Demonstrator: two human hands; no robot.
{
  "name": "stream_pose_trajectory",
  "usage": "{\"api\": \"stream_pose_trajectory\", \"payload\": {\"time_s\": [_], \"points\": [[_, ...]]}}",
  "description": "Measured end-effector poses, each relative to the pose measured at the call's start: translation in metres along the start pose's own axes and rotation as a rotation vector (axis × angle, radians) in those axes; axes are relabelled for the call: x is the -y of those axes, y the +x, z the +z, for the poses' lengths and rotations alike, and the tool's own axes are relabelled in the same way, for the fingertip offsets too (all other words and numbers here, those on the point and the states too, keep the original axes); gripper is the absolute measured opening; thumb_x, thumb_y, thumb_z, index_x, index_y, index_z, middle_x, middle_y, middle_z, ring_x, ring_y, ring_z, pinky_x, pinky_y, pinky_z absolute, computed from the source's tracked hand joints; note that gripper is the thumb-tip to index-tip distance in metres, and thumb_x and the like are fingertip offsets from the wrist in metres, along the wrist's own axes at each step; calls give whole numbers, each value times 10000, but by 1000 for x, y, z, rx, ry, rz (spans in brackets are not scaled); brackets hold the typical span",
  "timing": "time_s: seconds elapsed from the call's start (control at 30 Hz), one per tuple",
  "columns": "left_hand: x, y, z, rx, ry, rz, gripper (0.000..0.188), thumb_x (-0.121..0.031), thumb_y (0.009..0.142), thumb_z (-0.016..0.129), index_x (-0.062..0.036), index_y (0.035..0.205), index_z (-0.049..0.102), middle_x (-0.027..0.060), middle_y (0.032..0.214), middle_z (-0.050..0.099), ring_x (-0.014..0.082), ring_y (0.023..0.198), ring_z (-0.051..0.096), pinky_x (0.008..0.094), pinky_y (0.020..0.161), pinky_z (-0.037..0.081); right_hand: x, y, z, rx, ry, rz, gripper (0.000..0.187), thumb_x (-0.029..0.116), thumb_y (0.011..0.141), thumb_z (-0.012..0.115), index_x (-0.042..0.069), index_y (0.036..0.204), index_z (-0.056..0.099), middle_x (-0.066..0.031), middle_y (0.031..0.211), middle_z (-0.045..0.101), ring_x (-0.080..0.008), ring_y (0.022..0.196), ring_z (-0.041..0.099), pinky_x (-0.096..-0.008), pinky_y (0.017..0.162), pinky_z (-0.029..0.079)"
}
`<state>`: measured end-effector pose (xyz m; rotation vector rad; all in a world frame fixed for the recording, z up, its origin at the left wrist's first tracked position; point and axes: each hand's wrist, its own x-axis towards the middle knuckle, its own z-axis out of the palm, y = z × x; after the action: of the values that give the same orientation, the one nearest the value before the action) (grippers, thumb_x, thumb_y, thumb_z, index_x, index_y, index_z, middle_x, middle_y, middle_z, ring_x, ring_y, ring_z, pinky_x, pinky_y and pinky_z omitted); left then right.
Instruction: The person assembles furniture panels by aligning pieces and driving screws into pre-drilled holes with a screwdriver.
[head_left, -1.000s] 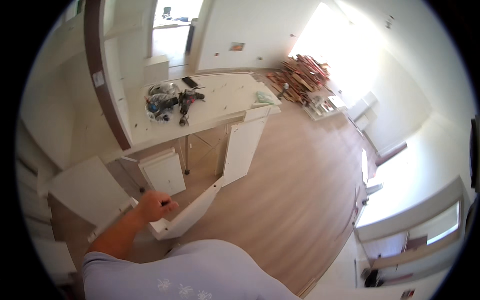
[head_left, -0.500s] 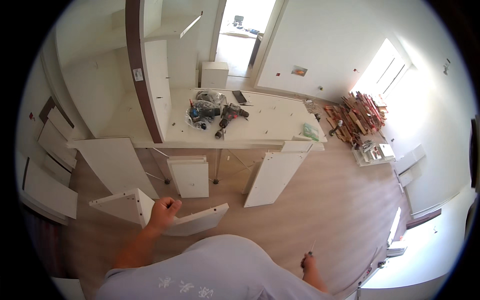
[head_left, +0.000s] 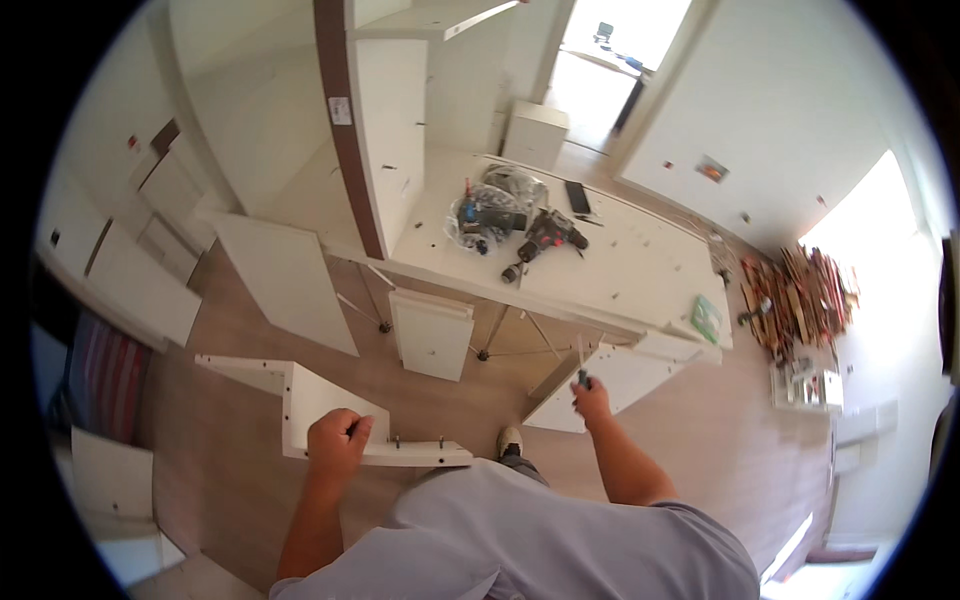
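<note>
My left hand (head_left: pixel 338 442) is closed on a joined piece of white boards (head_left: pixel 300 400), an angled frame of several panels held off the floor in front of my body. Along its lower board stand small metal connector pins (head_left: pixel 442 442), and dark holes dot its edges. In my right hand (head_left: pixel 592 400) is a screwdriver (head_left: pixel 583 375), gripped by its handle, its thin shaft pointing up and away. Behind that hand a white panel with holes (head_left: pixel 640 378) leans against the worktop's front edge.
On the white worktop (head_left: pixel 640 265) lie a cordless drill (head_left: pixel 550 235), a plastic bag of tools (head_left: pixel 485 215), a phone (head_left: pixel 577 197) and a green packet (head_left: pixel 706 318). More boards (head_left: pixel 432 335) lean below it. Scrap wood (head_left: pixel 800 300) is piled at right.
My view has swung left. My right hand has risen forward with the screwdriver, toward the leaning panel. The board piece in my left hand has turned, and a shoe now shows.
</note>
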<state>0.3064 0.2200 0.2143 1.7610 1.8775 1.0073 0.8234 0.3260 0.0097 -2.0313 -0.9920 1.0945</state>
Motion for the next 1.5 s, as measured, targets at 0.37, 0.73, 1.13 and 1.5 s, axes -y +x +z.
{"api": "stream_pose_trajectory", "payload": {"time_s": [0.37, 0.73, 1.13, 1.5], "points": [[-5, -3, 27, -267, 347, -315, 317, -216, 941, 761, -2, 759, 613, 139, 687, 611, 262, 573, 526, 393, 576, 455, 93, 246, -3, -204, -314, -253, 663, 197, 897, 721, -20, 1472, 471, -322, 1344, 593, -468, 1243, 600, -505, 1059, 494], [-54, 21, 108, -166, -208, -439, 191, -182, 982, 726, -8, 924, 673, -14, 751, 618, 81, 705, 532, 268, 652, 474, 89, 247, 6, -236, 104, -488, 479, 150, 933, 682, -3, 1375, 579, -208, 1263, 638, -347, 1189, 631, -442, 1027, 500], [-203, 118, 281, 464, 80, 217, 516, -253, 909, 742, -14, 1337, 583, 218, 1398, 575, 399, 1299, 544, 473, 1104, 454, 172, 36, 18, 1145, 988, 630, 522, 463, 1124, 349, 30, 1298, 583, -173, 1279, 671, -353, 1238, 617, -530, 1102, 469], [-207, 105, 211, 440, 199, 31, 621, -257, 897, 759, -57, 1447, 548, 192, 1578, 453, 396, 1422, 467, 481, 1175, 403, 133, 222, 46, 497, 882, 260, 165, -6, 963, 508, -19, 1045, 649, -106, 835, 654, -212, 660, 620, -333, 603, 547]]}}
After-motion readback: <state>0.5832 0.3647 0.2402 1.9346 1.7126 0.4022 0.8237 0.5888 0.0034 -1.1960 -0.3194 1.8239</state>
